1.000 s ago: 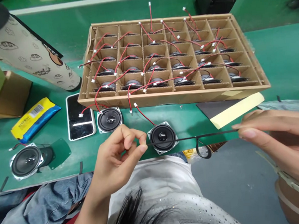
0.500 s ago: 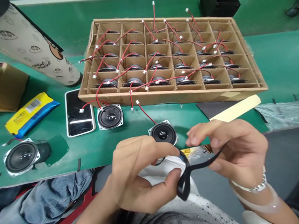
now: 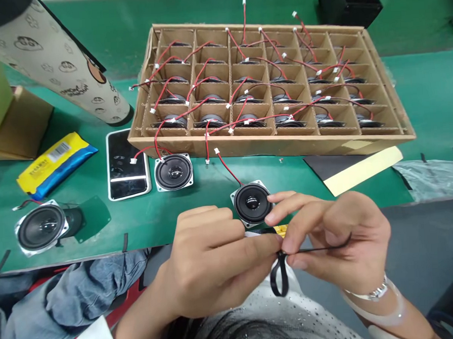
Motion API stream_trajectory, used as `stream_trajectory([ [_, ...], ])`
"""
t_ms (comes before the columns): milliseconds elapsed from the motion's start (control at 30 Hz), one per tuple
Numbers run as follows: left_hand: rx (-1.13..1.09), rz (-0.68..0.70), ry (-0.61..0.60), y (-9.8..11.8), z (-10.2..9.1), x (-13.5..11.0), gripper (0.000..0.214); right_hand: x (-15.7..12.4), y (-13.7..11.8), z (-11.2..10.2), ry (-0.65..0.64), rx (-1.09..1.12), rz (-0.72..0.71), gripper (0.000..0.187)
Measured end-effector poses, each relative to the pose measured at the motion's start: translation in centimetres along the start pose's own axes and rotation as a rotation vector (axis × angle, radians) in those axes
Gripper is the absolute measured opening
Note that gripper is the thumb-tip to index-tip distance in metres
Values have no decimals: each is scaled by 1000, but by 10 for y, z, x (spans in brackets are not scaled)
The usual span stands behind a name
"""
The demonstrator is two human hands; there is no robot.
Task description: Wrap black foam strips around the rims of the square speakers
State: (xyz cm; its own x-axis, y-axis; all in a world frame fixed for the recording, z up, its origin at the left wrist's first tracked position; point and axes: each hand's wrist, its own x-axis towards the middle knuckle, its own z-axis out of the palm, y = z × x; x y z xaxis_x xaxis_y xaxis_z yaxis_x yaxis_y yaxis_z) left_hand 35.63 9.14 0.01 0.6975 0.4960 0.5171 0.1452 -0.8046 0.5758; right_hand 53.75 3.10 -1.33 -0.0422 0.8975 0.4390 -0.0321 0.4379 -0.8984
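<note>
Head view: the left hand (image 3: 224, 263), curled closed, and the right hand (image 3: 340, 244), pinched at the tips, held a looped black strip (image 3: 284, 275) by the near edge of a green table (image 3: 428, 108) bearing a partitioned carton (image 3: 270, 143) and loose speakers (image 3: 252, 203); grey floor (image 3: 435, 234) showed at right.

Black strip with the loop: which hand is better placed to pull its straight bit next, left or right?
Probably the right hand. The black strip stretches from its loop towards that hand's palm. The left hand is on the loop's other side, away from the straight bit.
</note>
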Motion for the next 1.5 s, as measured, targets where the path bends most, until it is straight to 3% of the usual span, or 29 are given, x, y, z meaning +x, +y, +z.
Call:
stream_trajectory([
  [200, -16, 7, 18, -8, 6, 0, 9, 2, 7, -11, -19, -119, -83, 40],
  [433, -29, 37, -19, -32, 30, 15, 12, -6, 27, -29, 113, -242, -50, 36],
  [767, 80, 117, 48, -36, 46, 13, 22, -19, 31, -28, 133, -314, -49, 30],
  [1100, 150, 197, 230, -29, 45, 6, 20, -26, 35, -12, 288, -290, -116, 29],
  [1367, 152, 145, 236, -33, 29, -2, 15, -21, 29, -22, 456, -194, -181, 30],
  [1500, 53, 73, 212, -35, 23, -4, 10, -23, 26, -31, 449, -205, -159, 32],
])
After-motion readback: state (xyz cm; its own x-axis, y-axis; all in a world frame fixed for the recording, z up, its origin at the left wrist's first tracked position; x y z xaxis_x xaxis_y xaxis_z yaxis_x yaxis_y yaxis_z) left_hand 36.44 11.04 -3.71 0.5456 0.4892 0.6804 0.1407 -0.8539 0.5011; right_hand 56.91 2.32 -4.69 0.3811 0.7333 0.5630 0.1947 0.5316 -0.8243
